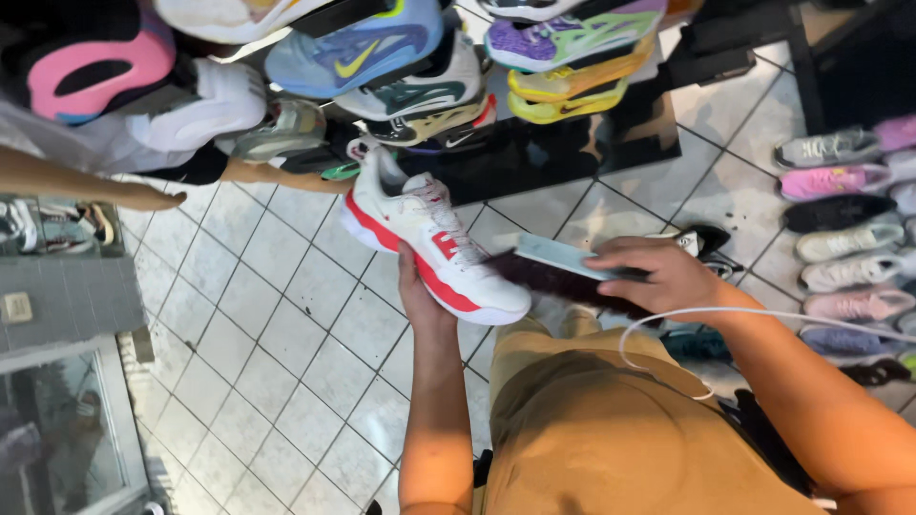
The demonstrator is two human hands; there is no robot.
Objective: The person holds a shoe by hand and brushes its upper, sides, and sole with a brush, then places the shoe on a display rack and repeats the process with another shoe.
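Right now, hands and shoe: the left hand (420, 291) holds a white sneaker with a red sole stripe (429, 243) from beneath, its grip closed around the underside of the sole near the middle.
Brush: the right hand (658, 277) is closed over a brush with a pale blue back and dark bristles (563, 272), bristles turned down and toward the shoe.
Key relation: the brush lies just to the right of the sneaker's toe, its bristle end touching or all but touching the toe cap; I cannot tell which.
Long axis of shoe: runs from the heel at upper left, away from the body, to the toe at lower right, near the brush.
Long axis of brush: roughly level, left to right, meeting the shoe's toe end-on.
Nearer hand: the right hand, through the brush, is the one at the toe; the left is under the midsole.
Where the shoe is: held in the air above the person's lap, over mustard-coloured trousers (592, 429).
Cable: a thin white cable (668, 324) loops below the right wrist.
Surface below: a pale tiled floor (277, 324) with dark grout lines.
Room: stacked sneakers on a rack (410, 67) ahead, in many colours, and rows of shoes on the floor (849, 238) at the right.
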